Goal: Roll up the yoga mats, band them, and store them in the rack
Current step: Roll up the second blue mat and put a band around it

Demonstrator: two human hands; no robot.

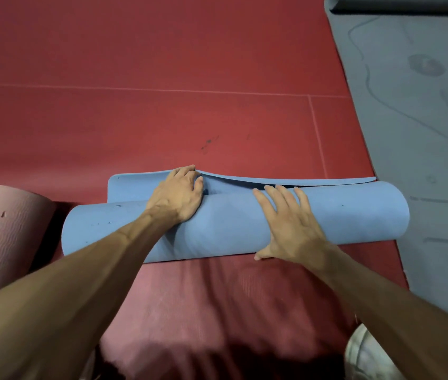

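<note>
A blue yoga mat [354,212] lies almost fully rolled across the red floor, with only a short flap left flat beyond the roll. My left hand [181,194] reaches over the roll, and its fingers curl round the lifted far edge of that flap. My right hand [291,223] lies flat on top of the roll with straight, spread fingers and the thumb down at the near side. A rolled pink mat [3,231] lies at the left, close to the blue roll's end.
A grey mat [420,105] lies unrolled along the right side, with its far end curled into a dark roll [398,5] at the top right. Red floor mats [162,78] stretch ahead. Near me a reddish mat [217,303] covers the floor.
</note>
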